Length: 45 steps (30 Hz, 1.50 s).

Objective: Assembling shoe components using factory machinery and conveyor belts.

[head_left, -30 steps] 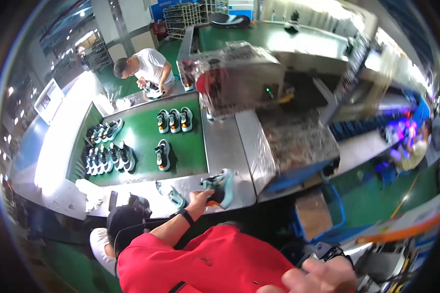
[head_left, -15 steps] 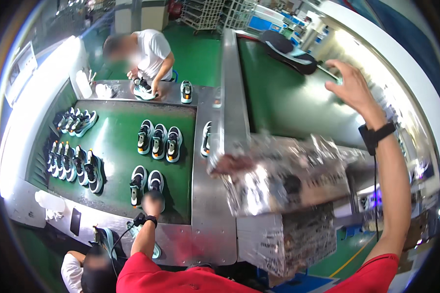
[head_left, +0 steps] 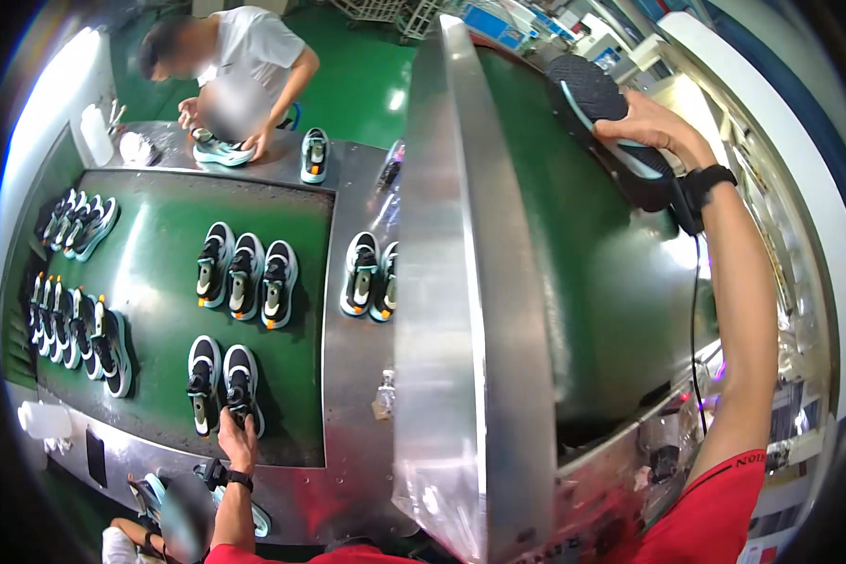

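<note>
On the green belt at the left, my left hand (head_left: 239, 440) grips the heel end of a black sneaker (head_left: 241, 378) with a pale sole. Another black sneaker (head_left: 204, 381) stands right beside it. My right hand (head_left: 653, 127) is wrapped round a black shoe (head_left: 587, 94) on the raised green belt at the right. That shoe has a light-blue band and a dark textured sole turned toward me; part of it is hidden under my palm.
Sneakers stand in rows on the left belt (head_left: 160, 310), several along its left side. A metal panel (head_left: 451, 282) rises between the belts. Across the table a person (head_left: 254, 56) handles a sneaker (head_left: 221, 150); another person (head_left: 183, 517) is at the lower left.
My right hand has come down from the air onto the black shoe and closed round it. My left hand stays at the sneaker's heel. The view has shifted, and the plastic-wrapped boxes are mostly hidden.
</note>
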{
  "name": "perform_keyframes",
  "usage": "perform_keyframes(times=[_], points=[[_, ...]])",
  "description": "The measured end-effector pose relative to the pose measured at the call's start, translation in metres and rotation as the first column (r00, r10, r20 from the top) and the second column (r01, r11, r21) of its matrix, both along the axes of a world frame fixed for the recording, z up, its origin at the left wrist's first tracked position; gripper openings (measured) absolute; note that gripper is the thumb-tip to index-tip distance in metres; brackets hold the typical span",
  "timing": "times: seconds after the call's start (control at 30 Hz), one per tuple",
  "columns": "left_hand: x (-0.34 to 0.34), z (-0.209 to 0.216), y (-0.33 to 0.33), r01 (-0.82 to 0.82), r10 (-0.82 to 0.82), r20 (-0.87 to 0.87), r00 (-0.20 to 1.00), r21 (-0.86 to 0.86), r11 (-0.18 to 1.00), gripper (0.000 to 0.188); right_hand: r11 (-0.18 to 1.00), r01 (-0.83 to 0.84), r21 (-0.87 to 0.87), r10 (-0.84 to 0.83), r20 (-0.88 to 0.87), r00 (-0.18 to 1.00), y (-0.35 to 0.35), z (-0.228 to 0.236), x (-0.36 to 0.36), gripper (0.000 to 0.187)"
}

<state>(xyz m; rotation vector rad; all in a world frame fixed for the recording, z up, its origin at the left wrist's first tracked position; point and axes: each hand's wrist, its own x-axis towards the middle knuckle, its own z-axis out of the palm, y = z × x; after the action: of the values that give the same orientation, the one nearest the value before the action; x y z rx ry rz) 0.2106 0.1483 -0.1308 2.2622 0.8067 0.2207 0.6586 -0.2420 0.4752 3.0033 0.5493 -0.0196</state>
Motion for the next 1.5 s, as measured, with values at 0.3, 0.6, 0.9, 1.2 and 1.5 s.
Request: perform_keyframes(times=[0.3,0.6,0.9,1.2,1.5], points=[[-0.017,-0.017,-0.029,0.239,-0.247,0.016,0.969,0.204,0.949,0.075,0.971,-0.231,0.058,0.192,0.382,0.904,-0.011,-0.006,-0.143,0.077],[-0.07,0.334,-0.275,0.743,-0.313,0.837,0.449,-0.545,-0.389,0.084,0.889,-0.45,0.089,0.139,0.883,0.448,-0.06,0.016,-0.423,0.088],[-0.171,0.397,-0.445,0.785,-0.528,0.842,0.11,-0.4,-0.474,0.096,0.842,0.454,0.292,-0.52,0.665,0.536,-0.092,-0.039,-0.717,0.067],[-0.392,0.377,-0.511,-0.101,-0.74,0.67,-0.06,-0.742,-0.663,0.045,-0.214,-0.178,0.961,-0.962,-0.175,0.21,-0.131,-0.158,-1.022,0.073],[-0.61,0.329,-0.542,-0.049,-0.445,0.487,-0.751,-0.714,-0.699,0.05,-0.108,-0.342,0.934,-0.803,-0.285,-0.524,-0.056,-0.24,-1.208,0.058]])
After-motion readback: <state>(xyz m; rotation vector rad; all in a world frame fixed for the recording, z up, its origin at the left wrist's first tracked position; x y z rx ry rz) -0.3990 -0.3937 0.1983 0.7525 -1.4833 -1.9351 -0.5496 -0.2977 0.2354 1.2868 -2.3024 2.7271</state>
